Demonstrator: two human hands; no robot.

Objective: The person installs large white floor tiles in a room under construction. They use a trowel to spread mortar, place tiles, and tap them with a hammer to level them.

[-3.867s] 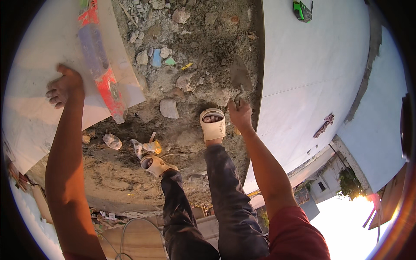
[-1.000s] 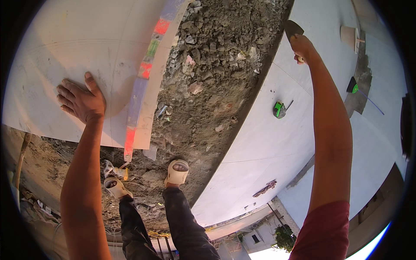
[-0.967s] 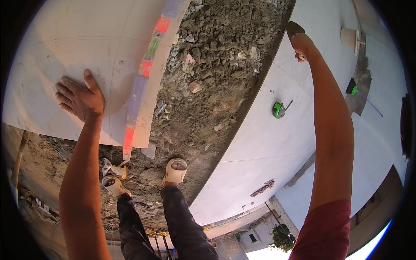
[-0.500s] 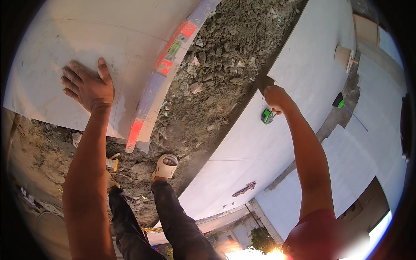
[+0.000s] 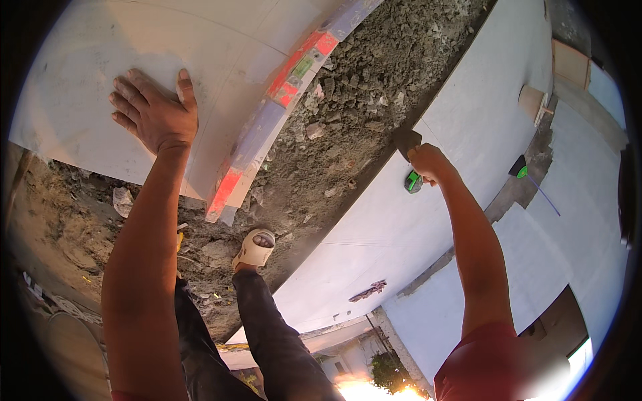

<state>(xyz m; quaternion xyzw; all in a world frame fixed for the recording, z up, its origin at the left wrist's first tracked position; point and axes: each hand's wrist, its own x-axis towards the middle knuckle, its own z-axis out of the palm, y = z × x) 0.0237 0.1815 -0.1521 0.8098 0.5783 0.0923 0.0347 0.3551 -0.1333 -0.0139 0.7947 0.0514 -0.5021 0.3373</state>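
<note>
An outdoor building site. Broken rubble [image 5: 354, 123] lies right of the left hand [image 5: 155, 112], beyond a long spirit level [image 5: 257, 136].

The view comes from the left one of two wide fisheye cameras worn side by side on the person's head. It faces steeply down and ahead, upright and unmirrored, from above the forearms [image 5: 148, 227], which rise from the lower edge. The trouser legs [image 5: 276, 334] and the red sleeve [image 5: 478, 357] lie near; the rubble-strewn ground [image 5: 354, 127] runs between them and the far side. The lens sits close enough to show both the left hand [image 5: 157, 115] and right hand [image 5: 430, 164], yet takes in a pale board [image 5: 221, 40] at left and pale panels [image 5: 374, 244] at right. Straight edges bow toward the dark round rim.
</note>
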